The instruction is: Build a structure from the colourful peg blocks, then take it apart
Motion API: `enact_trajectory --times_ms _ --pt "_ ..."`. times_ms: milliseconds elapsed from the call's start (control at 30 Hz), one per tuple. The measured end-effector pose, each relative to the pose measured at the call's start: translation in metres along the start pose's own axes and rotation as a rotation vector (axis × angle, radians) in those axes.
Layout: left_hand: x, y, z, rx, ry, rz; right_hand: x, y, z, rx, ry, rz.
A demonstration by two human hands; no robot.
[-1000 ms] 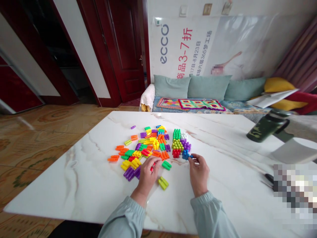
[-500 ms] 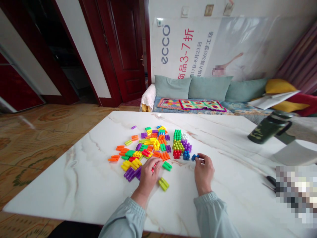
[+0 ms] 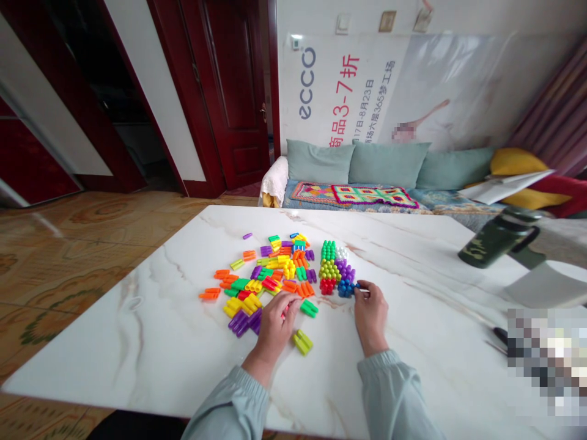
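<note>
My right hand (image 3: 371,315) pinches a blue knobbed toy block at its fingertips, up against another blue block (image 3: 345,289). Those stand at the near right corner of a grouped set: green blocks (image 3: 328,249), white ones (image 3: 342,252), olive ones (image 3: 329,269), purple ones (image 3: 347,271) and red ones (image 3: 327,286). My left hand (image 3: 278,318) is closed around a red block (image 3: 285,310), mostly hidden by the fingers. Beside it lie a green block (image 3: 309,308) and a lime block (image 3: 302,342). Purple blocks (image 3: 239,322) lie just left of that hand.
Loose blocks of several colours, such as orange ones (image 3: 210,294) and yellow ones (image 3: 233,307), spread over the left middle of the marble-patterned table (image 3: 160,342). A dark green mug (image 3: 495,241) stands at the right. Beyond the table is a sofa (image 3: 312,194).
My right hand has moved left with the blue block, closing the gap to the other blue block. My left hand has hardly moved and keeps the red block.
</note>
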State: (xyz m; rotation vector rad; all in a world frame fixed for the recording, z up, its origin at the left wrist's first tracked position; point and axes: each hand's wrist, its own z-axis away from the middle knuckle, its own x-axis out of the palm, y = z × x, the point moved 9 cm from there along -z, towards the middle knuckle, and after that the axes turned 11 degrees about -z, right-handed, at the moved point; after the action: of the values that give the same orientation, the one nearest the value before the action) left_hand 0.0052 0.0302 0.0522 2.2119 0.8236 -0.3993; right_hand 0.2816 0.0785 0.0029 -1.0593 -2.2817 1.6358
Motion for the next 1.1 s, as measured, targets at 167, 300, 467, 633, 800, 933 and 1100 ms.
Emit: enact_trajectory --times_ms 167,300,467,633,800,933,1100 --pt "0.002 0.0 0.0 -0.025 -0.037 0.014 -0.01 -0.024 0.013 -0.084 0.067 -0.024" --pt "0.002 0.001 0.001 -0.042 -0.069 0.026 0.006 -0.068 0.042 -0.273 -0.052 -0.117" --pt "0.012 0.025 0.007 0.12 -0.28 0.008 0.058 -0.086 0.077 -0.322 -0.5 -0.201" --pt "0.026 0.041 0.019 0.255 -0.471 -0.092 0.054 -0.067 0.068 -0.198 -0.413 -0.237" --pt "0.026 0.031 0.019 0.195 -0.426 -0.197 0.055 -0.065 0.066 -0.184 -0.445 -0.256" --pt "0.025 0.013 0.016 0.103 -0.361 -0.288 0.061 -0.065 0.069 -0.205 -0.475 -0.201" --pt "0.017 -0.008 0.011 0.018 -0.198 -0.33 0.068 -0.062 0.071 -0.226 -0.521 -0.157"
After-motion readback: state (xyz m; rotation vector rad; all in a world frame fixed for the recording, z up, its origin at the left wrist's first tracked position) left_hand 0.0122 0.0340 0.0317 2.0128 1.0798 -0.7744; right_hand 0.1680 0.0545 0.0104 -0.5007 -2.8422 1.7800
